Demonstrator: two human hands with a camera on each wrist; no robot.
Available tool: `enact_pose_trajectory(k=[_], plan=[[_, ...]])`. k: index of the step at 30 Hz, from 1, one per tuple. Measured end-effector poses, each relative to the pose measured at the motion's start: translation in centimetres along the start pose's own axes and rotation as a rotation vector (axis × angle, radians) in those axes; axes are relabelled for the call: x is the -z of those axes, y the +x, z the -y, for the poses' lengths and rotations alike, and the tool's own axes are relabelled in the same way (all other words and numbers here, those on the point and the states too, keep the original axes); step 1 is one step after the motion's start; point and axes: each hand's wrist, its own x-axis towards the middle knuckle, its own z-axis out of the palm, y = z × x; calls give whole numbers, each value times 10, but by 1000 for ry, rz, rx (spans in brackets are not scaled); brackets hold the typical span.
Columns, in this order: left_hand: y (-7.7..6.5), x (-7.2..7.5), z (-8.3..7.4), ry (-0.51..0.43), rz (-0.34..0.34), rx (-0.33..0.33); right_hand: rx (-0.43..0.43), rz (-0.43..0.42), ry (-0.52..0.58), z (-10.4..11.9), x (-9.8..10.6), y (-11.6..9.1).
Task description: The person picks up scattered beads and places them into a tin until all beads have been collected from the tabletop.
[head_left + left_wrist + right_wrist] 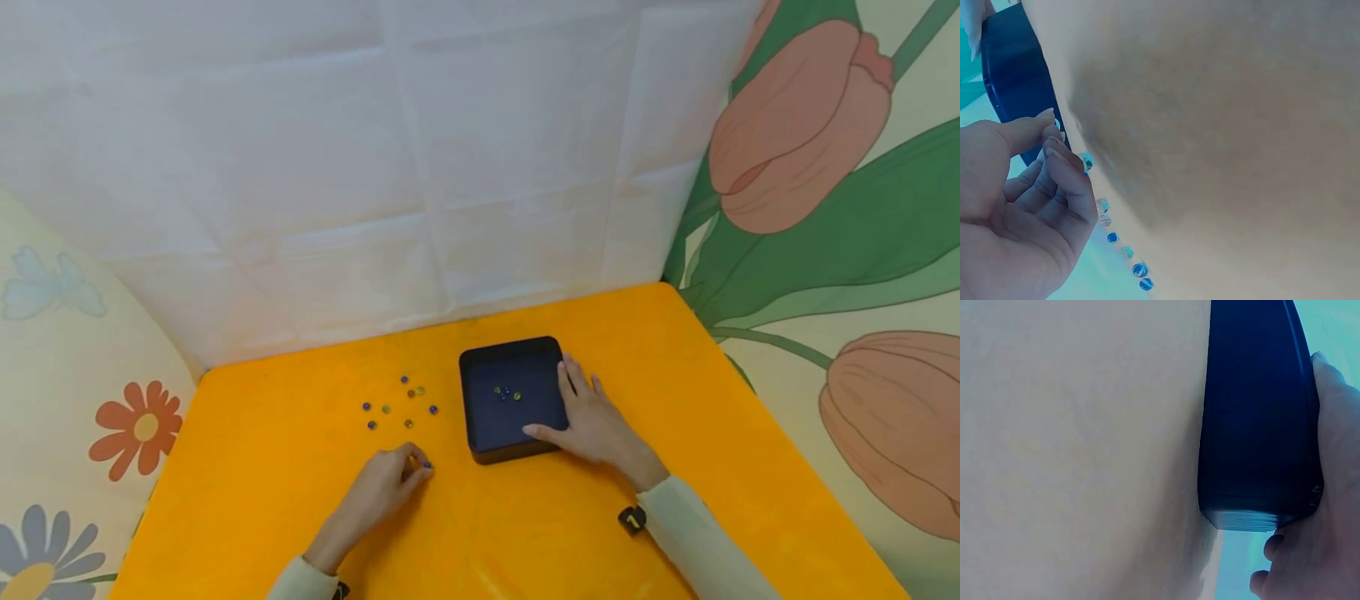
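Note:
Between thumb and fingertips, my left hand pinches a small blue marble, just above the orange tabletop. In the left wrist view the fingers of that left hand mostly hide the marble. A black square tray stands to the right. My right hand grips its near right corner, thumb over the rim and fingers along the right side. The right wrist view has the tray's dark wall beside the right hand. Several marbles, green-yellow and blue, lie inside the tray.
Several loose glass marbles lie left of the tray, among them blue, green-yellow and orange-brown ones. The orange tabletop ends at a white sheet behind, with flower-patterned cloth at the sides.

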Motion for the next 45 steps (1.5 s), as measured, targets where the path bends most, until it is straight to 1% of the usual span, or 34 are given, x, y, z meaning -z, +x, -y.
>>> enact_pose_trajectory(k=[2,11,14,18,26,34,45], plan=[[1,2,-1,-5,-1,2,2,0,-2,0,0,0],[7,8,-10,8,-27,-28,1,7,-4,2,1,1],[9,9,-14,1,-23,-22,1,9,-5,1,1,1],[13,12,-20,-2,-22,-32,4,10,-5,1,1,1],[21,17,-33,14,-57,-65,3,3,3,0,0,-1],[29,22,-46,-32,-66,-83,5,0,0,1,-1,-2],[48,30,-61,-67,-111,-130,-2,-13,-7,0,-3,-1]])
